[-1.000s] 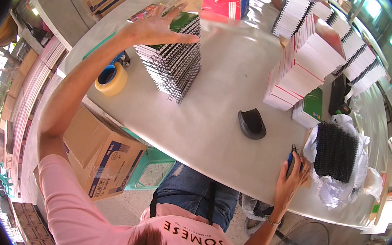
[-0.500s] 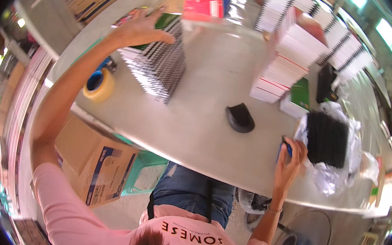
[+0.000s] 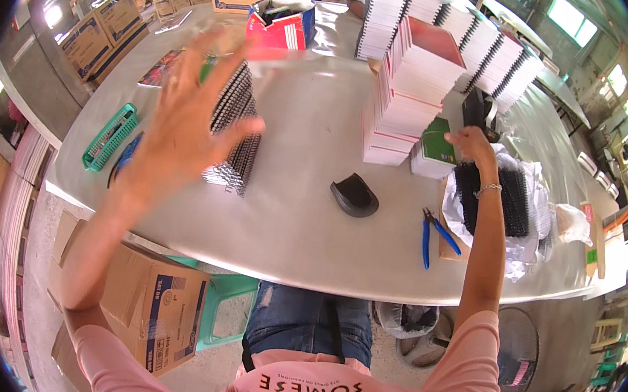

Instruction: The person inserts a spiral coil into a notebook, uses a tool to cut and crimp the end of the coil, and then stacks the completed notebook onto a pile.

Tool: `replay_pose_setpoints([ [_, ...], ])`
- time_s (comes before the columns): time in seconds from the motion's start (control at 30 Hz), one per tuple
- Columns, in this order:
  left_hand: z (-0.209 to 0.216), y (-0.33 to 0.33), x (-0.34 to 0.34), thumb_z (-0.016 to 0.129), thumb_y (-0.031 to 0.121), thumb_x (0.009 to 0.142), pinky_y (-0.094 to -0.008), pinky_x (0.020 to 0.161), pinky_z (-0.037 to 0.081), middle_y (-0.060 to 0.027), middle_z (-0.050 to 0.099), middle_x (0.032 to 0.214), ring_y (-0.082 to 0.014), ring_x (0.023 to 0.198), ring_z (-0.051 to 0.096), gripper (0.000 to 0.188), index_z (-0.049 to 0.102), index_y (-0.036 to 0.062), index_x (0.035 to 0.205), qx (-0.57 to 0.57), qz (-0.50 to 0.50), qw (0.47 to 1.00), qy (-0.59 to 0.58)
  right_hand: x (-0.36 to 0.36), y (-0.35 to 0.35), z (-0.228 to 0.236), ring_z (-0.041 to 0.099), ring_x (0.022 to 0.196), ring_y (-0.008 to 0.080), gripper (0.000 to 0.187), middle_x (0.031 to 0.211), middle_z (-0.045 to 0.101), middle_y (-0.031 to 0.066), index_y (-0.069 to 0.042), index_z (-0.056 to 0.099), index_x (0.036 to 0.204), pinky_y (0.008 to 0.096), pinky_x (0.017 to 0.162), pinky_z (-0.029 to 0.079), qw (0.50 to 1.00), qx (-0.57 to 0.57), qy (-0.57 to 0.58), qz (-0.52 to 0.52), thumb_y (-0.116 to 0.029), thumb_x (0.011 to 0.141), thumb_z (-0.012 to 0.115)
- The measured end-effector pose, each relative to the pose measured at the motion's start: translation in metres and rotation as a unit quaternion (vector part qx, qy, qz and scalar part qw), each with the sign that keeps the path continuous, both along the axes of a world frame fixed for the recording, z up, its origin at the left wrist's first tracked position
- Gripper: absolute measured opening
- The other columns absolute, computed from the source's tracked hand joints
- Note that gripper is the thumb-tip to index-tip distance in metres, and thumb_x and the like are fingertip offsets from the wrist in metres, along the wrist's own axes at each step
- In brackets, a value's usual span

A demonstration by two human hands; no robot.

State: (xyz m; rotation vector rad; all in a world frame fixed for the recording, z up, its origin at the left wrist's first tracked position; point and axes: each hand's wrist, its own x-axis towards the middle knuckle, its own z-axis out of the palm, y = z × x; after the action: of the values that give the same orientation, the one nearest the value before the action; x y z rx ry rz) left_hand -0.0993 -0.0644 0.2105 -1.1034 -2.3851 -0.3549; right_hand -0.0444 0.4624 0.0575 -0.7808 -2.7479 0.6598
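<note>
My left hand (image 3: 191,120) is spread, fingers apart, above a stack of spiral-bound notebooks (image 3: 239,124) on the left of the table. It holds nothing and hides part of the stack. My right hand (image 3: 474,146) is over the right side, beside a small stack of notebooks with a green cover (image 3: 439,141). Its fingers are partly bent, and no object shows in them. Blue-handled cutting pliers (image 3: 431,234) lie on the table below that hand. Under my right forearm, a bundle of black binding coils (image 3: 514,200) rests in white plastic.
A tall stack of white pads (image 3: 416,77) stands behind the green notebooks, with rows of spiral-bound stacks (image 3: 486,58) beyond. A black curved object (image 3: 356,195) sits mid-table. At left are a green basket (image 3: 110,137) and, below the table, cardboard boxes (image 3: 174,311). A red box (image 3: 281,30) stands at the back.
My right hand has let go of the blue-handled pliers, now lying on the table, and moved forward to the green notebooks. My left hand has lifted off the notebook stack toward me, fingers spread.
</note>
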Motion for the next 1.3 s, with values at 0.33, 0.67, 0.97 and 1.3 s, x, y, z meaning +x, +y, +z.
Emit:
replay_pose_setpoints([
  [0.33, -0.065, 0.007, 0.074, 0.075, 0.029, 0.082, -0.0479, 0.111, 0.031, -0.0176, 0.023, 0.152, -0.0404, 0.14, 0.026, 0.075, 0.04, 0.0194, 0.146, 0.115, -0.166, 0.951, -0.233, 0.015, 0.023, -0.028, 0.052, 0.053, 0.0098, 0.022, 0.065, 0.06, 0.0028, 0.002, 0.064, 0.078, 0.0254, 0.048, 0.038, 0.982, -0.172, 0.083, -0.016, -0.014, 0.078, 0.079],
  [0.67, -0.091, 0.082, 0.08, 0.068, 0.027, 0.088, -0.0466, 0.109, 0.033, -0.0205, 0.033, 0.145, -0.0415, 0.133, 0.035, 0.07, 0.034, 0.015, 0.147, 0.186, -0.31, 0.863, -0.352, 0.076, -0.088, -0.004, 0.057, 0.074, 0.0107, 0.009, 0.089, 0.062, 0.0064, -0.002, 0.059, 0.091, 0.0278, 0.063, 0.048, 0.843, -0.077, 0.532, -0.028, -0.004, 0.087, 0.067],
  [0.97, -0.113, 0.137, 0.082, 0.059, 0.018, 0.096, -0.0328, 0.081, 0.047, -0.014, 0.059, 0.118, -0.0213, 0.095, 0.059, 0.038, 0.05, 0.002, 0.13, 0.333, -0.282, 0.786, -0.438, 0.131, -0.267, -0.011, 0.061, 0.09, 0.0112, 0.032, 0.099, 0.063, 0.0025, -0.002, 0.057, 0.119, 0.0269, 0.077, 0.051, 0.768, -0.427, 0.475, 0.049, -0.004, 0.089, 0.067],
  [1.3, -0.106, 0.074, 0.072, 0.057, 0.005, 0.089, -0.0405, 0.093, 0.038, -0.0106, 0.065, 0.099, -0.0297, 0.094, 0.06, 0.019, 0.059, 0.0041, 0.108, 0.075, -0.185, 0.956, -0.216, 0.212, -0.081, 0.009, 0.061, 0.085, 0.0282, 0.026, 0.097, 0.062, 0.0148, -0.005, 0.064, 0.102, 0.0384, 0.076, 0.05, 0.881, 0.265, 0.315, -0.232, -0.005, 0.078, 0.074],
])
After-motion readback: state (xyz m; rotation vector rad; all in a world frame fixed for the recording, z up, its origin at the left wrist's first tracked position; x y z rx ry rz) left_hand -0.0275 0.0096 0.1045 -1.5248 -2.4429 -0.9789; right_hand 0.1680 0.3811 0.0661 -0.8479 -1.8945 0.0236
